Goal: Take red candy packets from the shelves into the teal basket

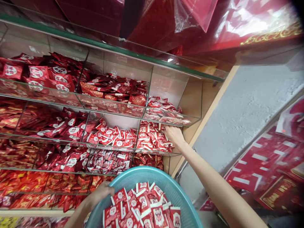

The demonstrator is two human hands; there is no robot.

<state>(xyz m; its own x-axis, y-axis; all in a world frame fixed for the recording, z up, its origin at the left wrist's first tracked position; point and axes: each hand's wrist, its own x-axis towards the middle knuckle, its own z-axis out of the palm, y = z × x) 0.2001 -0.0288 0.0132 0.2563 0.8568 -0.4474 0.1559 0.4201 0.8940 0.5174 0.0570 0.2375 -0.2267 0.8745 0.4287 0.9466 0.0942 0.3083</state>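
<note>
A teal plastic basket (187, 202) is at the bottom of the head view, holding many small red-and-white candy packets (140, 205). My left hand (103, 191) is closed on the basket's left rim. My right hand (174, 135) reaches into a shelf compartment at the right end, where similar red-and-white packets (152, 137) lie in a heap. Its fingers touch the packets at the compartment's right side, just under the glass shelf above. The fingertips blend into the packets, so whether they grip one is unclear.
Glass shelves (114, 109) with thin dividers hold heaps of red packets (38, 76) to the left. Large red packages (161, 28) sit overhead. A wooden side panel (199, 126) ends the shelving, beside a grey wall (237, 117). Red goods (256, 161) hang at right.
</note>
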